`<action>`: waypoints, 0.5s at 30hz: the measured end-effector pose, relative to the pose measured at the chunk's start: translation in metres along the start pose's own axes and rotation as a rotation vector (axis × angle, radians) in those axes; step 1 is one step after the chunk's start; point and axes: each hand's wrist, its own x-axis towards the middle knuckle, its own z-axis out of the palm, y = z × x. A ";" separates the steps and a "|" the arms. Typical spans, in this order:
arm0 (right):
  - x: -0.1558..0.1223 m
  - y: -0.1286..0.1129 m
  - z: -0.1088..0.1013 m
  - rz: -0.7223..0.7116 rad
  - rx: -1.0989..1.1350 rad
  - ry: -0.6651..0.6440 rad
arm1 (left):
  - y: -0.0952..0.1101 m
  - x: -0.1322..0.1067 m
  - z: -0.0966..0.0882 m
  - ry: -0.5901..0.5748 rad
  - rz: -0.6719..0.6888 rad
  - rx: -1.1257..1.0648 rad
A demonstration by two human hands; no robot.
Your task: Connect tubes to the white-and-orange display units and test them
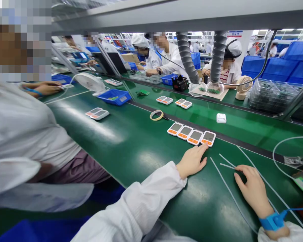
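Observation:
My left hand [192, 162] reaches forward over the green bench, fingers stretched, fingertips on the lower edge of a white device with a grey screen and orange buttons [208, 137]. It is the rightmost in a row of several such devices [185, 132], lying screen up. To the right, my right hand [252, 186] wears a blue wrist strap [272, 221]. Its thumb stands apart from the forefinger. The forefinger's tip meets thin white strands [227, 165]; whether they are pinched between fingers is hidden. Longer white cords [226, 183] run along both sides of this hand.
Beyond my hands lie a tape roll [156, 115], more devices [164, 100] and one face-down white unit [221, 118]. A blue tray [114, 96] and fan [89, 82] stand left, beside a co-worker [27, 134]. Ducts [218, 57] hang over the far strip; clear trays [272, 97] are stacked right.

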 end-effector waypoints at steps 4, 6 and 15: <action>0.000 0.000 0.001 -0.030 0.002 0.011 | 0.015 0.010 0.006 -0.020 -0.140 0.032; 0.000 -0.001 0.000 -0.056 -0.006 0.044 | 0.020 0.012 0.010 -0.002 -0.167 0.041; -0.005 0.009 -0.003 0.036 -0.434 0.170 | 0.016 0.029 0.006 0.156 -0.037 0.072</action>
